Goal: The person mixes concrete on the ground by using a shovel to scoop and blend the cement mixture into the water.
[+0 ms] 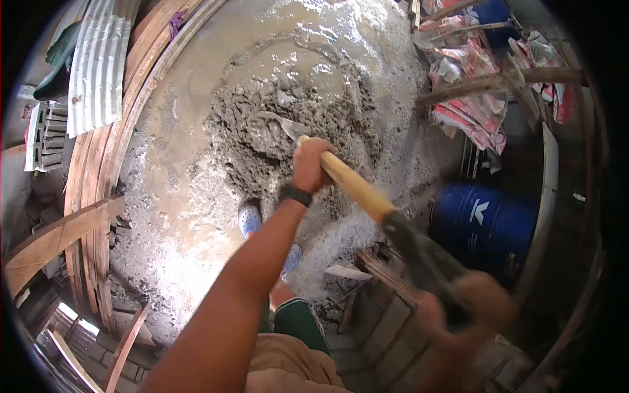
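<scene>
My left hand (310,165), with a dark band at the wrist, is wrapped round the lower wooden shaft (357,187) of a shovel. At the shaft's upper end, my right hand (468,308) is closed round the dark handle (426,259) and is blurred. The metal blade (288,126) sits in a heap of wet grey mortar (262,141), and part of it is covered. Watery grey slurry (190,85) spreads round the heap.
Long boards (98,160) and a corrugated sheet (98,75) lie at the left. To the right are a blue drum (485,219) and torn red-and-white sacks (468,65). My feet in light blue clogs (249,219) stand below the heap. Concrete blocks (393,321) lie at the lower right.
</scene>
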`<state>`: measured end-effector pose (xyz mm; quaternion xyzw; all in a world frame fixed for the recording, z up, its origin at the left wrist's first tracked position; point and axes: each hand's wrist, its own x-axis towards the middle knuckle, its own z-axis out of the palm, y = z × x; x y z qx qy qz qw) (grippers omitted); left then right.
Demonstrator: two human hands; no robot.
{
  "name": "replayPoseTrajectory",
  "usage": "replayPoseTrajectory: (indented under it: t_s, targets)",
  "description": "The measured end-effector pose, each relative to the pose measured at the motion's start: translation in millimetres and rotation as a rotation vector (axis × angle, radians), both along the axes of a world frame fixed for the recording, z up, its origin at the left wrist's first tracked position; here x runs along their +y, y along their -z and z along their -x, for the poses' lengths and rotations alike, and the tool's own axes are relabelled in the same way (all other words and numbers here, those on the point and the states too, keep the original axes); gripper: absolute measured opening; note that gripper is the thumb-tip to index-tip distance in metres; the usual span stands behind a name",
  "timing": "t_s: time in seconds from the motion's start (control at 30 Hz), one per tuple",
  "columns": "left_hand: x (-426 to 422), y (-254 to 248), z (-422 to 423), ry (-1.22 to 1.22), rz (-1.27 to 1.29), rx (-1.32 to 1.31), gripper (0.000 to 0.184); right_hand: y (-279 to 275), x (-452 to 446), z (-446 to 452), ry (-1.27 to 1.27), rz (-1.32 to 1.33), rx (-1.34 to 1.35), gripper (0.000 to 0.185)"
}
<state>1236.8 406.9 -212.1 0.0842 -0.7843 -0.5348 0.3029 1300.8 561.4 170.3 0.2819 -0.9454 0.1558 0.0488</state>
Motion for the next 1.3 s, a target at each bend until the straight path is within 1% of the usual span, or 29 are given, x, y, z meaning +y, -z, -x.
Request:
replayPoseTrajectory:
  t_s: [0.07, 0.1, 0.13, 0.17, 0.23, 0.3, 0.37, 0.4, 0.43, 0.47, 0.5, 0.53, 0.57, 0.6, 0.67, 0.7, 0.73, 0.77, 0.8, 0.83, 0.87, 0.9, 0.93, 1.0, 1.1, 1.17, 1.2, 1.23, 1.3]
  targets:
    - [-0.1, 42.6, -21.2, 0.171, 0.021, -0.283, 0.027, 38.6, 10.1, -17.0, -0.05, -0.001, -0.15, 0.036]
    - [8.4, 56.6, -29.8, 0.227, 0.039, -0.403, 0.028, 48.8, 30.3, -25.6, -0.032, 0.011, -0.144, 0.036]
    - [21.6, 51.8, -38.2, 0.246, 0.052, -0.41, 0.028, 55.3, 50.1, -38.4, -0.037, 0.049, -0.224, 0.035]
    - [38.1, 46.7, -55.7, 0.194, 0.12, -0.34, 0.024, 52.3, 69.2, -57.6, -0.031, 0.084, -0.317, 0.035]
    - [53.9, 15.1, -58.1, 0.132, 0.212, -0.234, 0.019, 32.0, 102.7, -72.5, -0.04, 0.101, -0.321, 0.036]
    - [75.9, -45.3, -77.0, 0.235, 0.185, -0.216, 0.016, -19.9, 128.7, -82.3, -0.059, -0.01, -0.331, 0.036]
    - [92.3, -59.5, -80.3, 0.222, 0.157, -0.19, 0.013, -40.8, 154.0, -83.2, -0.15, -0.238, -0.527, 0.032]
    - [97.0, -62.2, -87.8, 0.196, 0.135, -0.141, 0.012, -32.8, 155.9, -87.0, -0.149, -0.177, -0.495, 0.032]
    - [99.1, -58.3, -95.8, 0.174, 0.108, -0.1, 0.011, -21.1, 154.2, -94.8, -0.145, -0.119, -0.472, 0.031]
    - [97.7, -35.7, -101.5, 0.158, 0.147, -0.149, 0.011, -5.6, 149.9, -103.4, -0.143, -0.061, -0.452, 0.031]
    - [94.0, -12.0, -107.5, 0.16, 0.129, -0.135, 0.016, 14.2, 144.1, -109.1, -0.148, -0.003, -0.426, 0.03]
    - [82.2, 12.0, -104.1, 0.207, 0.063, -0.209, 0.016, 35.1, 138.8, -115.4, -0.149, 0.056, -0.406, 0.03]
    - [73.6, 32.8, -106.4, 0.256, -0.004, -0.296, 0.016, 77.2, 133.4, -117.6, -0.135, 0.137, -0.352, 0.03]
    - [72.0, 45.7, -117.3, 0.27, 0.003, -0.314, 0.016, 93.7, 131.9, -129.8, -0.061, 0.194, -0.336, 0.034]
    - [68.7, 52.6, -98.6, 0.364, 0.45, -0.446, 0.019, 103.8, 139.1, -120.9, 0.01, 0.262, -0.27, 0.04]
    - [80.5, 42.3, -112.0, 0.39, 0.447, -0.456, 0.019, 96.3, 155.0, -119.0, 0.019, 0.28, -0.318, 0.038]
    - [93.8, 33.0, -110.9, 0.311, 0.405, -0.411, 0.016, 90.8, 170.4, -112.0, 0.017, 0.299, -0.337, 0.036]
    - [102.7, 17.9, -88.0, 0.214, 0.368, -0.341, 0.014, 65.1, 177.2, -98.0, 0.023, 0.262, -0.37, 0.032]
    - [107.2, -9.8, -76.6, 0.236, 0.312, -0.313, 0.012, 28.0, 179.6, -89.6, 0.029, 0.232, -0.434, 0.028]
    - [111.8, -33.2, -63.9, 0.261, 0.38, -0.264, 0.012, 6.2, 187.2, -83.3, 0.048, 0.242, -0.213, 0.016]
    - [117.8, -57.6, -52.7, 0.348, 0.303, -0.244, 0.012, -17.9, 212.2, -84.7, 0.05, 0.239, -0.249, 0.017]
    - [120.1, -77.9, -32.1, 0.422, 0.228, -0.205, 0.013, -27.1, 205.9, -85.1, 0.177, 0.329, -0.161, 0.021]
    - [119.8, -91.3, -13.0, 0.42, 0.229, -0.203, 0.013, -36.4, 199.7, -85.7, 0.299, 0.428, -0.072, 0.025]
    - [108.2, -100.5, 18.6, 0.374, 0.339, -0.053, 0.017, -31.2, 163.8, -75.5, 0.543, 0.613, 0.112, 0.029]
    - [60.8, -83.6, 84.2, 0.351, 0.419, -0.024, 0.015, 1.1, 138.9, -35.1, 0.231, 0.336, 0.146, 0.028]
    - [20.6, -37.8, 128.6, 0.303, 0.489, 0.012, 0.014, 57.0, 106.0, -6.2, 0.077, 0.235, 0.088, 0.029]
    - [-2.0, -16.1, 147.8, 0.347, 0.433, -0.038, 0.015, 86.0, 77.5, 11.6, 0.044, 0.256, 0.113, 0.027]
    - [-21.9, -0.4, 159.6, 0.393, 0.378, -0.089, 0.015, 114.1, 49.9, 28.7, -0.014, 0.319, 0.154, 0.032]
    - [-43.0, 17.2, 156.4, 0.278, 0.553, -0.294, 0.019, 171.3, 18.0, 46.9, -0.052, 0.357, 0.11, 0.034]
